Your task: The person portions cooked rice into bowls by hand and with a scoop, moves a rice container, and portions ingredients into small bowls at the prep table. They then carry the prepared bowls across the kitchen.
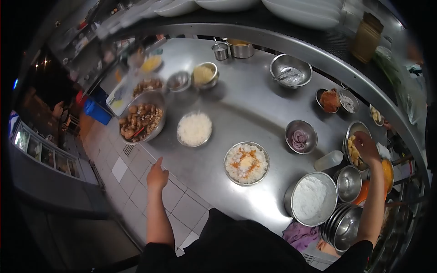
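My right hand reaches into a metal bowl of pale yellow chunks at the right. Its fingers curl together against the chunks; what lies between the fingertips is hidden. My left hand hangs over the floor beside the table's left edge. It holds nothing, and its index finger is stretched out. A bowl of white rice topped with orange and pale yellow bits stands mid-table in front of me. Farther left is a bowl of plain white rice, nearest the left hand along with a large bowl of brown mushrooms.
A pot of white powder, stacked metal bowls, a squeeze bottle and a bowl of sliced onion stand at the right. Across the back runs a metal shelf carrying white dishes. A purple cloth lies near my body.
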The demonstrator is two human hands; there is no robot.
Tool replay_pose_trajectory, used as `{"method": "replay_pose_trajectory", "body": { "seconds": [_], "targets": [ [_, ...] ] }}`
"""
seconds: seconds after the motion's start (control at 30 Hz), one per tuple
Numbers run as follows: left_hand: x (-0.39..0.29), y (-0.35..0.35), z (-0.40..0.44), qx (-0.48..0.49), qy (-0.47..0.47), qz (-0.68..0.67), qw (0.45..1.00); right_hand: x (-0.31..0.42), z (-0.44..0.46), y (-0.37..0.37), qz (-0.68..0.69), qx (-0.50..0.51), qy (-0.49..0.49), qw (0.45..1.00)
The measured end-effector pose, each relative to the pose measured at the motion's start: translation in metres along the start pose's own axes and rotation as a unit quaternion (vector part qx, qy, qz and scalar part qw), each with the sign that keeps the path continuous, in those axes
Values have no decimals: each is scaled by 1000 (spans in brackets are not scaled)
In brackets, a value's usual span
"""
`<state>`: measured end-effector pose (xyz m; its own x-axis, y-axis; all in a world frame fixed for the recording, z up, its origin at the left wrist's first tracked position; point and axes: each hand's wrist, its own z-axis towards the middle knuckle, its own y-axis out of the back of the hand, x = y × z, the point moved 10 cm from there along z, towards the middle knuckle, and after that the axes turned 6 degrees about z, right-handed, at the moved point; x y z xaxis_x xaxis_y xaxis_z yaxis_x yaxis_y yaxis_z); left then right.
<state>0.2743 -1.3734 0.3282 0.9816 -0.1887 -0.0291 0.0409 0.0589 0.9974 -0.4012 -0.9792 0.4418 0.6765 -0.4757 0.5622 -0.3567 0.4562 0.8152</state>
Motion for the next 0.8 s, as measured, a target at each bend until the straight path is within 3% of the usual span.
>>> {"method": "replay_pose_trajectory", "body": {
  "seconds": [0.07, 0.1, 0.17, 0.23, 0.3, 0.37, 0.43, 0.5, 0.53, 0.6, 0.73, 0.8],
  "targets": [
    [14, -7, 25, 18, -18, -159, 987, 34, 4, -23, -9, 39, -8, 999],
    [12, -10, 38, 20, -18, -161, 987, 42, 6, -35, -11, 51, -8, 999],
    [-21, -12, 79, 34, -65, -371, 926, 81, 6, -51, -17, 73, -7, 997],
    [-71, 10, 117, -12, -150, -371, 916, 116, 1, -66, -39, 102, -17, 994],
    [-113, 23, 167, 9, -147, -373, 916, 142, -1, -73, -52, 100, -32, 993],
    [-136, 3, 251, -62, -142, -391, 907, 160, -2, -80, -64, 102, -45, 992],
    [-152, -4, 321, -141, -119, -326, 927, 168, -5, -81, -48, 91, -81, 991],
    [-156, -18, 372, -95, -35, -276, 956, 174, -12, -77, -50, 84, -116, 988],
    [-160, -25, 387, -88, -48, -281, 954, 174, -17, -75, -48, 80, -139, 986],
    [-152, -63, 414, 9, 27, -235, 972, 167, -26, -64, -72, 60, -140, 986],
    [-159, -92, 416, 51, -12, -170, 984, 134, -39, -39, -98, 35, -170, 980],
    [-156, -95, 404, 18, -29, -141, 989, 90, -44, -27, -95, 34, -191, 976]
  ]
}}
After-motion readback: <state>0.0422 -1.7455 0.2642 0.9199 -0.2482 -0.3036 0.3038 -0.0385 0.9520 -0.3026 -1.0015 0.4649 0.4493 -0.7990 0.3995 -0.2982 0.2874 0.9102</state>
